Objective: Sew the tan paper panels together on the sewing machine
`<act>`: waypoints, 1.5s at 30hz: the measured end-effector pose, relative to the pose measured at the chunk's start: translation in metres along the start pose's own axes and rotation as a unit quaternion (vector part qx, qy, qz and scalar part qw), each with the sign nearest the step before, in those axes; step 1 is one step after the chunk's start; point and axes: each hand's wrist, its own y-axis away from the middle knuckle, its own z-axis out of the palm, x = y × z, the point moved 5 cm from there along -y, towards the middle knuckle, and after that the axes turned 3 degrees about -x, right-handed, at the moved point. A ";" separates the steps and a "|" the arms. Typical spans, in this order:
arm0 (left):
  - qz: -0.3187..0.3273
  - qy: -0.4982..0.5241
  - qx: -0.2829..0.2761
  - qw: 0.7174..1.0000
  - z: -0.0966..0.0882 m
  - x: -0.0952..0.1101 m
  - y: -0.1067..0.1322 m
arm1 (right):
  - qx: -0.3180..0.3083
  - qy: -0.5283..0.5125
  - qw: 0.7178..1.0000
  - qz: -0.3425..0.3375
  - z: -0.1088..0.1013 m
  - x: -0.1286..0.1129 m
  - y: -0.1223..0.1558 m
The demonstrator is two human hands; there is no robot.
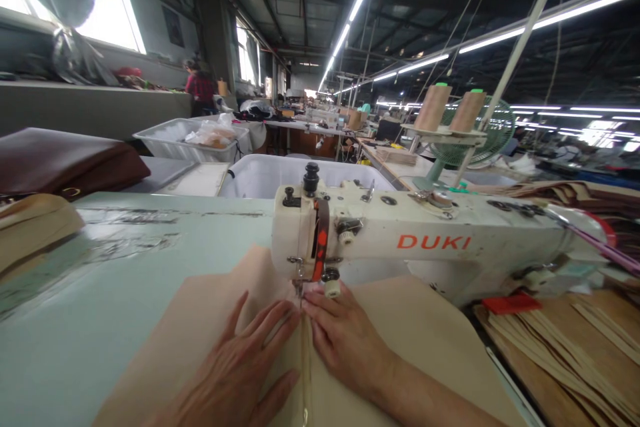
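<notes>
Left hand [245, 350] splayed on beige sheet [420, 327]; right hand [353, 340] flattened on it near presser foot [299, 287].

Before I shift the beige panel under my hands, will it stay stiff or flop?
The beige panel probably bends, as it seems to bulge beside the DUKI sewing machine. It looks thin, so likely light. It may slide on the glossy green tabletop.

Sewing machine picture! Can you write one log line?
left hand: on beige sheet | right hand: on same sheet | sewing machine: over sheet
</notes>
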 end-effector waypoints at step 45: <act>-0.064 0.002 0.024 0.998 -0.027 0.134 0.105 | -0.037 -0.606 0.740 0.290 0.033 -0.102 0.168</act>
